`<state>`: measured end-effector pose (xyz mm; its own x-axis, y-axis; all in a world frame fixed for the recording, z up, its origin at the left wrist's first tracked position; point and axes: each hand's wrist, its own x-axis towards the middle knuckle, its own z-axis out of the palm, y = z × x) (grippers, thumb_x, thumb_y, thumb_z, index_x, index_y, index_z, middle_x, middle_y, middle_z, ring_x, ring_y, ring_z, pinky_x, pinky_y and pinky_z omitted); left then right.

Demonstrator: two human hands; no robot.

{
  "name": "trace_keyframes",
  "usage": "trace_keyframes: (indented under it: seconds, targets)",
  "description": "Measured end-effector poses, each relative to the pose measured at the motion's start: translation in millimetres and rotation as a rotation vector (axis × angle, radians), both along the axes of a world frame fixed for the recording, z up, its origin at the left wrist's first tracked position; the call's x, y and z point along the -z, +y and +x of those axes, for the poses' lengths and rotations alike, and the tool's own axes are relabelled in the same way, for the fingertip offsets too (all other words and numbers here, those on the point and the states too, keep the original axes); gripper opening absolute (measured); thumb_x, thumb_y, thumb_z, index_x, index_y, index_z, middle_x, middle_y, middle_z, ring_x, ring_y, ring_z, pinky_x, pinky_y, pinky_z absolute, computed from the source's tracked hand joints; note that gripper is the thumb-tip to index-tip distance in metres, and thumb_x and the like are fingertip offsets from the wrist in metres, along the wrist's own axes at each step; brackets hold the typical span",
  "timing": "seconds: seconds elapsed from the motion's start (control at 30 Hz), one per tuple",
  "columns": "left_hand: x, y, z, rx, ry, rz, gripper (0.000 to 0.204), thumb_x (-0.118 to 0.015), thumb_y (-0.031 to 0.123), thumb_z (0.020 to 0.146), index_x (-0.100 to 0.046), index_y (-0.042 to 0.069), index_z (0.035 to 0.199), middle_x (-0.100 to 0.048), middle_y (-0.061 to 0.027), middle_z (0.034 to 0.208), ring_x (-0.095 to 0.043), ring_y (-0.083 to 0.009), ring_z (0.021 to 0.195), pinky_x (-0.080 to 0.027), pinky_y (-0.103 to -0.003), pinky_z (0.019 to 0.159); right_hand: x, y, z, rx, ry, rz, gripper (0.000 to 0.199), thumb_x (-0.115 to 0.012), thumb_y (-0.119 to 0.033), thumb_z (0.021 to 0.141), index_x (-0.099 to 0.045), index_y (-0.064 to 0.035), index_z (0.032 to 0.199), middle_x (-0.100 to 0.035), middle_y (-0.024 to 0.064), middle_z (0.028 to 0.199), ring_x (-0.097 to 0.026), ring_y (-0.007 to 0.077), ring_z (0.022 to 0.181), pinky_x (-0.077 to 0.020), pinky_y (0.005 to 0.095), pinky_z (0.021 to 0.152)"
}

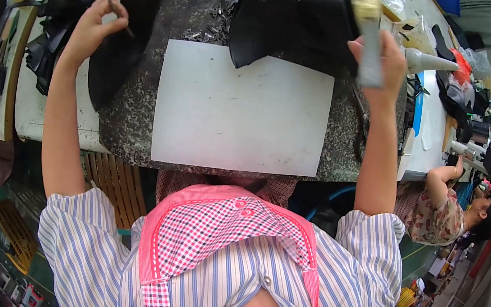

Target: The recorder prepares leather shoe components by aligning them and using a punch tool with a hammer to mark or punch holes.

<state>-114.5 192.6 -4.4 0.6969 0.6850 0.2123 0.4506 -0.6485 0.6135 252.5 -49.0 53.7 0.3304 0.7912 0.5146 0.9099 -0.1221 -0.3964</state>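
Note:
My left hand (97,23) is raised over the left side of the bench, its thumb and finger closed around a thin dark rod (128,30). Beneath it lies a black leather-like piece (123,51), partly blurred. At the right, my right hand (389,67) grips a pale grey tool with a yellowish band (371,55); it stands upright, and motion blur hides its exact kind. Between my hands is a white rectangular board (241,115), marked with small dark specks. A large black sheet (295,22) overlaps the board's far edge.
A speckled stone slab (120,126) supports the board. Several small metal pieces (213,28) lie beyond it. More black pieces (54,39) are heaped at left. A white cone-shaped nozzle (431,63) and cluttered bags (461,68) stand at right. A co-worker (438,209) sits farther right.

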Motion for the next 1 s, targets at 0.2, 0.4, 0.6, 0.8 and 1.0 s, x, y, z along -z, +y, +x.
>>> trace_keyframes:
  seconds: [0.2, 0.4, 0.6, 0.8, 1.0]
  targets:
    - [-60, -99, 93, 0.315, -0.693, -0.284, 0.006, -0.054, 0.006, 0.08, -0.052, 0.003, 0.085, -0.055, -0.0144, 0.104, -0.052, -0.0172, 0.097, -0.039, -0.026, 0.083, -66, -50, -32, -0.236, 0.708, -0.036, 0.027, -0.06, 0.008, 0.066, -0.037, -0.0078, 0.067, -0.041, 0.0004, 0.07, -0.041, 0.0116, 0.069, -0.0319, 0.0205, 0.064]
    - [-8, -154, 126, 0.222, -0.347, -0.445, 0.015, -0.056, 0.009, 0.077, -0.051, 0.005, 0.091, -0.06, -0.0063, 0.066, -0.059, -0.0134, 0.062, -0.044, -0.023, 0.058, -28, -55, -29, -0.3, 0.499, -0.264, 0.021, -0.065, -0.002, 0.065, -0.047, -0.0026, 0.075, -0.048, 0.0019, 0.068, -0.043, 0.0093, 0.062, -0.0368, 0.0219, 0.056]
    - [11, -150, 124, 0.059, -0.629, -0.587, 0.017, -0.055, 0.008, 0.078, -0.05, 0.003, 0.093, -0.06, -0.0063, 0.068, -0.059, -0.0133, 0.064, -0.045, -0.023, 0.06, -28, -44, -18, -0.208, 0.409, -0.6, 0.019, -0.062, -0.003, 0.068, -0.043, -0.0043, 0.073, -0.044, -0.0015, 0.066, -0.039, 0.0082, 0.061, -0.035, 0.0199, 0.058]
    - [24, -147, 139, 0.183, -0.375, -0.404, 0.009, -0.055, 0.009, 0.078, -0.052, 0.002, 0.083, -0.061, -0.0072, 0.07, -0.059, -0.0137, 0.065, -0.045, -0.024, 0.059, -42, -39, -8, -0.355, 0.385, -0.57, 0.02, -0.062, -0.003, 0.066, -0.045, -0.0034, 0.076, -0.043, -0.0007, 0.065, -0.039, 0.0087, 0.06, -0.0345, 0.0197, 0.057]
    - [14, -166, 129, 0.172, -0.476, -0.589, 0.009, -0.055, 0.01, 0.078, -0.052, 0.003, 0.083, -0.061, -0.0079, 0.068, -0.059, -0.014, 0.063, -0.045, -0.023, 0.058, -38, -53, -3, -0.479, 0.321, -0.62, 0.032, -0.069, -0.018, 0.06, -0.045, -0.0021, 0.074, -0.038, 0.0034, 0.06, -0.036, 0.0148, 0.055, -0.0335, 0.0248, 0.053]
